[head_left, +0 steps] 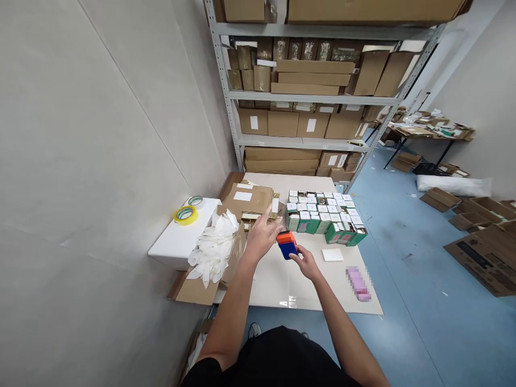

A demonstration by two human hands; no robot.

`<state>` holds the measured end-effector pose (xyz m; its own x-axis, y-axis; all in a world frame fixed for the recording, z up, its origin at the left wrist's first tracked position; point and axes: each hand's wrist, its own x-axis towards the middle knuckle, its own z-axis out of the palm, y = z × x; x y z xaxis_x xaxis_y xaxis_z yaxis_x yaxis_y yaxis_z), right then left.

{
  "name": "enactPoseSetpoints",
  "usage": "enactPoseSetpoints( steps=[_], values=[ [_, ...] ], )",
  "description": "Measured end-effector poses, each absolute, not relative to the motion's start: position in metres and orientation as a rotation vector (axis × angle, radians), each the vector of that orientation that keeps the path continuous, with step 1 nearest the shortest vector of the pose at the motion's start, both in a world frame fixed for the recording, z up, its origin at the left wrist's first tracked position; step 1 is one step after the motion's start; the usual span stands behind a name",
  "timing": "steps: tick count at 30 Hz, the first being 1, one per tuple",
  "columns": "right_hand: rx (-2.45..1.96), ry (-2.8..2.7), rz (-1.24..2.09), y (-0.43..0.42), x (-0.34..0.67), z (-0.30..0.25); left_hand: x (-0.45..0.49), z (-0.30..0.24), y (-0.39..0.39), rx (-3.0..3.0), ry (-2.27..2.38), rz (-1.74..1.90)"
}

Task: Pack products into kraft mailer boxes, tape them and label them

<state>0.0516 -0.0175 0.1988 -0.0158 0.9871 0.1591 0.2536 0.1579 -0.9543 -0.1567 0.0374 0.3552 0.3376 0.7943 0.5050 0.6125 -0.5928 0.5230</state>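
My right hand (307, 263) is closed round the lower end of a small boxy blue-and-orange object (287, 246). Its top end is orange with a dark edge; I cannot make out its kind. My left hand (261, 236) is raised just left of it, fingers stretched up and apart, with the fingertips close to the orange end. Whether they touch it is unclear. Both hands are over the pale table (274, 279). Behind the object stand rows of small green-and-white boxes (322, 212).
Flattened cardboard (250, 199) and a carton heaped with white pieces (215, 244) lie to the left. Yellow tape (186, 215) rests on a white surface. A white card (332, 255) and a blurred pink item (358, 283) lie right. A shelf rack (306, 142) stands behind.
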Motion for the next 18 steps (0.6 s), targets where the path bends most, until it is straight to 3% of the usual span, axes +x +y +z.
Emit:
enactPoseSetpoints(
  steps=[6, 14, 18],
  values=[
    [-1.330, -1.383, 0.831, 0.019, -0.003, 0.212, -0.237, 0.348, 0.038, 2.239, 1.119, 1.417],
    [-1.266, -1.659, 0.672, 0.081, -0.125, 0.215, -0.354, 0.327, 0.044, 1.529, 1.668, 2.008],
    [-1.268, -1.903, 0.580, 0.104, -0.208, 0.206, -0.418, 0.313, 0.028, 1.276, 1.964, 2.041]
  ],
)
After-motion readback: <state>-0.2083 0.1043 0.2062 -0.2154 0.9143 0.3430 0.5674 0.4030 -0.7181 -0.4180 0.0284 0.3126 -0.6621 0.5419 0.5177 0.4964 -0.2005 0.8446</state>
